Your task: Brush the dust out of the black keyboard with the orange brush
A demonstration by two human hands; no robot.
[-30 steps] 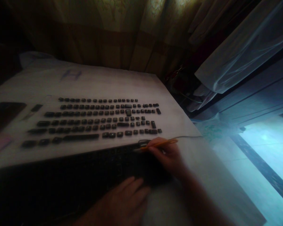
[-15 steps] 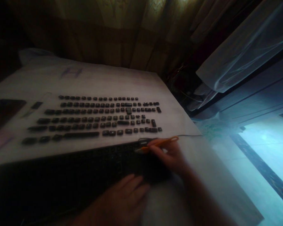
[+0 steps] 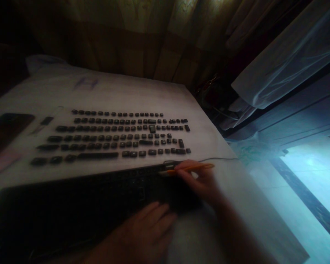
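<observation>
A dark keyboard base (image 3: pixel 71 205) with its keys off lies across the near side of the table. My right hand (image 3: pixel 199 179) is closed around the orange handle of a small brush (image 3: pixel 194 168). The brush's pale bristles touch or hover just over the base's far right part, beside a small label; which of the two I cannot tell. Fingers stretched out together, my left hand (image 3: pixel 148 229) lies on the near edge of the base. Beyond the base, loose black keycaps (image 3: pixel 123 137) sit in several rows, among them a long space bar (image 3: pixel 97 155).
The table (image 3: pixel 121 88) has a pale cover. A dark phone-like slab (image 3: pixel 9 126) and a small dark piece (image 3: pixel 46 120) lie at the left. A cable (image 3: pixel 220 158) runs right from the base. Patterned curtains (image 3: pixel 143 40) hang behind the table.
The brush in my right hand has shifted slightly, its handle now lying flatter. My left hand stays on the near edge. The whole view has moved a little.
</observation>
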